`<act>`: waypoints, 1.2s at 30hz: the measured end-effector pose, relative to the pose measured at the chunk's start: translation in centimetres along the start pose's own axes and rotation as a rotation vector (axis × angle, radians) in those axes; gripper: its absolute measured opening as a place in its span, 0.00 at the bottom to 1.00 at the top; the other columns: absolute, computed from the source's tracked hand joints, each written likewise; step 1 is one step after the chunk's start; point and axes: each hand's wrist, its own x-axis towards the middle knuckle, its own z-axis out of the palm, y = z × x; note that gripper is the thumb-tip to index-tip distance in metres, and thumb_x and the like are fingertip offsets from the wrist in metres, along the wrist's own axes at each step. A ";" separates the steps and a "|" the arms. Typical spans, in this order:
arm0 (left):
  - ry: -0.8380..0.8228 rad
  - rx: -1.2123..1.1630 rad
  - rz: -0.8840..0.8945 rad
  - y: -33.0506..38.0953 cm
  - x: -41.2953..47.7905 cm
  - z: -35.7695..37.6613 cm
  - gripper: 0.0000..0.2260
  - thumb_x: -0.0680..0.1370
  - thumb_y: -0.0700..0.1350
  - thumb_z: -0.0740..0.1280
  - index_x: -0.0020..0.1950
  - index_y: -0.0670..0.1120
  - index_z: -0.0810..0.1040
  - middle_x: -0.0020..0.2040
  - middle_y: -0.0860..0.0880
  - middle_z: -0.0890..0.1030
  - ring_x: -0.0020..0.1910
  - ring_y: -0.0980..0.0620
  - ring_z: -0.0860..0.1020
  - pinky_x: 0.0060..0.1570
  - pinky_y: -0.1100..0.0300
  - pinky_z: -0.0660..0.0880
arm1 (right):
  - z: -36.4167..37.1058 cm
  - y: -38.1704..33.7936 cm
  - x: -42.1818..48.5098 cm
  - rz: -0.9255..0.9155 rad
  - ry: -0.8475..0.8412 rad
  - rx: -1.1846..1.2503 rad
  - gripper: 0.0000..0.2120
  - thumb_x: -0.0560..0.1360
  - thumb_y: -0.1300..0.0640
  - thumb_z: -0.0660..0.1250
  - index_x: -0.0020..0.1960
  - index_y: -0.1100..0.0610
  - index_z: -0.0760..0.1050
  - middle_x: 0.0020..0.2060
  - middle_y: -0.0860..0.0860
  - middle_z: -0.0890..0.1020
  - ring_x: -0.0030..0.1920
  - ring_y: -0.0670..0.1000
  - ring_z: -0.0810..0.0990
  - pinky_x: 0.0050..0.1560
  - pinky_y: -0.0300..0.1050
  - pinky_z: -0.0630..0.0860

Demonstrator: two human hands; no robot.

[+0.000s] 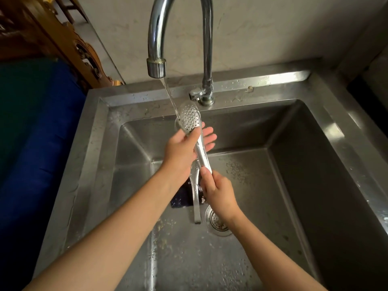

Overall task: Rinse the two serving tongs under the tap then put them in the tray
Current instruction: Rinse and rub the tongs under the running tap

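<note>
A steel serving tong (190,118) with a perforated spoon head is held up over the sink, its head in the stream of water from the tap (156,66). My left hand (182,152) wraps the tong just below the head, fingers spread behind it. My right hand (218,192) grips the tong's handle end lower down. A second steel tong (196,206) lies flat on the sink floor under my hands, its handle pointing toward me. No tray is in view.
The steel sink (327,127) has a drain strainer (218,224) near the centre, under my right wrist. A dark blue object (181,197) lies on the sink floor beside the lying tong. Food bits dot the floor. A blue surface (42,133) lies left.
</note>
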 end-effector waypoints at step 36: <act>0.294 0.160 0.216 4.1 3.1 -2.7 0.14 0.80 0.46 0.60 0.64 0.46 0.74 0.61 0.50 0.78 0.60 0.57 0.75 0.61 0.64 0.68 | -2.9 -3.6 0.2 0.007 -0.088 0.314 0.03 0.77 0.58 0.64 0.45 0.57 0.74 0.22 0.44 0.70 0.21 0.43 0.65 0.22 0.34 0.64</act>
